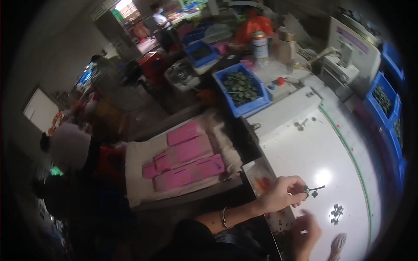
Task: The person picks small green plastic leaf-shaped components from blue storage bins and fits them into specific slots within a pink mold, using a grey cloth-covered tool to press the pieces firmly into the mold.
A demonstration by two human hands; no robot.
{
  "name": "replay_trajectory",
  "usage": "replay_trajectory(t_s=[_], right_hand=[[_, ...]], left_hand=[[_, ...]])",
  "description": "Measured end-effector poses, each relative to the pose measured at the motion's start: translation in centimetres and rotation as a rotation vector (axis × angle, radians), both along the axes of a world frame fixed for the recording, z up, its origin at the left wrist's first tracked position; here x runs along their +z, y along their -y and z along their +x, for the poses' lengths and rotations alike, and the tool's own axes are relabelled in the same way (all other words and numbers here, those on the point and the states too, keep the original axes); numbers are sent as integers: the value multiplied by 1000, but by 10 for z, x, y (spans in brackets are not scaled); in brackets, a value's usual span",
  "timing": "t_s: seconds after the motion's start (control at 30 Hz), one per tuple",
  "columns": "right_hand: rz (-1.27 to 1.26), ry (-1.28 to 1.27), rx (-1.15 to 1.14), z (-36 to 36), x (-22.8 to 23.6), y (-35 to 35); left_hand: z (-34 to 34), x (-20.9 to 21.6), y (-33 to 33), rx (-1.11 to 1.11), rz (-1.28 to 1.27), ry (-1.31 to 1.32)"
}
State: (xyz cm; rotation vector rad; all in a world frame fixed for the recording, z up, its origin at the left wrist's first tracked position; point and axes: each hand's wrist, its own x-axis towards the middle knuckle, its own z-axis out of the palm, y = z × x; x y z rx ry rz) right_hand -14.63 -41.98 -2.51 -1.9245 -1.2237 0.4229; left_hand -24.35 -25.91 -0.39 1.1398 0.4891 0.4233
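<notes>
My left hand [285, 193], with a bracelet at its wrist, is over the near edge of a white work surface [296, 152]. Its thumb and fingers pinch a small dark branched piece with rounded lobes [314, 191]. Below it, my right hand [306, 235] is blurred by motion, and whether it holds anything is unclear. Another dark branched piece [336, 214] lies on the white surface to the right. A pale ribbed object [338, 245], too indistinct to name, is at the lower edge. Farther off lie a few small greyish pieces [300, 125].
A blue bin [237, 112] of dark green pieces stands beyond the white surface; more blue bins [385, 117] line the right. Pink bundles [189, 150] rest on a cloth-lined tray at left. Back there are a spray can [260, 45] and a pale machine [352, 48]. Other people are farther left.
</notes>
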Motion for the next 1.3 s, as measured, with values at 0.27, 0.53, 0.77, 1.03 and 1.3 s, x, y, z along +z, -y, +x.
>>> replay_trajectory(t_s=[0.27,0.53,0.77,1.03,1.3], right_hand=[[286,129,-114,26,72,-12],[278,272,-223,39,70,25],[248,300,-213,45,73,44],[303,401,-172,50,66,47],[207,380,-274,47,53,47]], left_hand=[[11,34,10,-120,2,-91],[37,49,32,-289,33,-129],[38,48,38,-346,10,-114],[46,43,39,-367,18,-142],[49,6,55,-327,-318,92]])
